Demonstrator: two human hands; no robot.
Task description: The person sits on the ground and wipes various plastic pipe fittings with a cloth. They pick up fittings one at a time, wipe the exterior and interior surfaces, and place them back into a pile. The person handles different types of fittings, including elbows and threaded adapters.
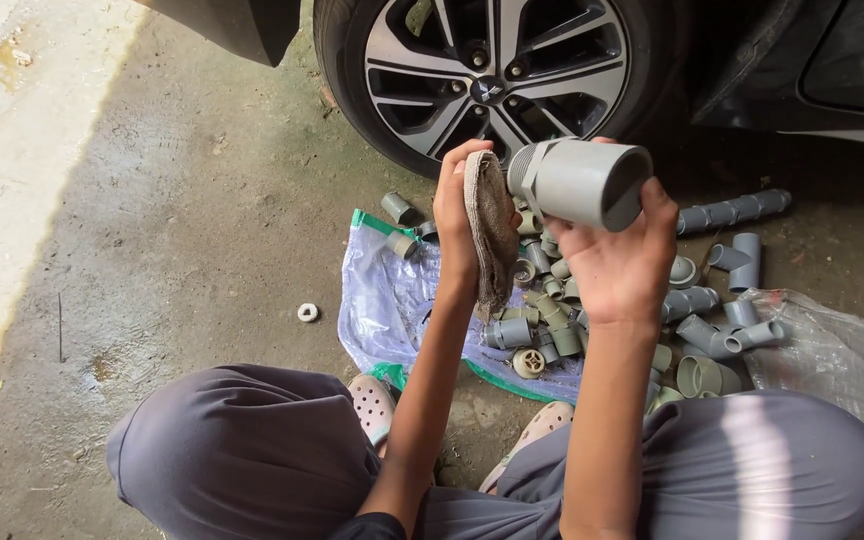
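- The right hand (620,262) holds a large grey pipe fitting (582,183) up in front of the camera, fingers and thumb clamped around its smooth barrel; the ribbed, threaded end points toward the left hand.
- The left hand (455,215) is closed on a worn brown rag (493,235), which hangs down from the fingers and sits just beside the fitting's threaded end; whether cloth and thread touch is hard to tell.
- A clear plastic bag with green edging (382,300) lies flat on the concrete floor (172,230) and carries part of a pile of small grey pipe fittings (542,310): elbows, couplers, caps and a round cream-coloured piece.
- More grey fittings (727,325) spill off the bag to the right, with a long ribbed length of joined pieces (737,210) lying near the car.
- A crumpled clear plastic sheet (832,355) lies at the right edge, partly cut off by the frame.
- A small white ring (307,312) lies alone on the floor, well apart from the pile.
- A car wheel with a silver alloy rim (497,60) stands just behind the hands; the dark car body above is cut off.
- The person squats in grey trousers (252,450), and pale clogs (372,405) show between the knees.
- Both forearms cross over the pile and hide its middle.
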